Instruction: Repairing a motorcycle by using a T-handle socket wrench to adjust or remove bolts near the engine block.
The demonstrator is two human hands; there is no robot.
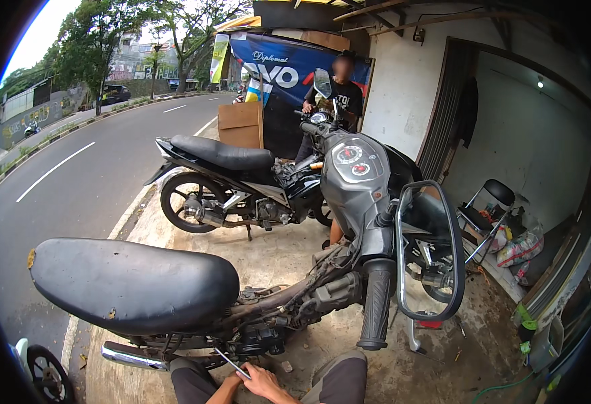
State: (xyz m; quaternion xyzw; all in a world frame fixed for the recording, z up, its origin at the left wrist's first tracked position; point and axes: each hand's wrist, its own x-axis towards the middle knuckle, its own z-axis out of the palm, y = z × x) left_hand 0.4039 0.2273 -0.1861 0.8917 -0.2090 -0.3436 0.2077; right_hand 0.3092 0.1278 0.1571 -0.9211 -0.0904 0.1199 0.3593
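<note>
I sit low beside a partly stripped motorcycle with a worn black seat (137, 283). Both my hands are close together between my knees, at the lower edge of the view. My right hand (263, 382) is closed around a thin metal tool that looks like a screwdriver (231, 362). Its slim shaft points up and left, toward the engine (258, 341). Right against the tool and the right hand lies my left hand (226, 390); its fingers are mostly hidden. Above them the bare frame and dark engine parts show under the seat.
The handlebar grip (376, 303) and a large mirror (430, 252) jut out at right. Behind stands a second black motorcycle (224, 153), with a person (342, 87) beyond it. A folding chair (487, 212) and plastic sacks (519, 246) are by the doorway. The road (73, 175) runs along the left.
</note>
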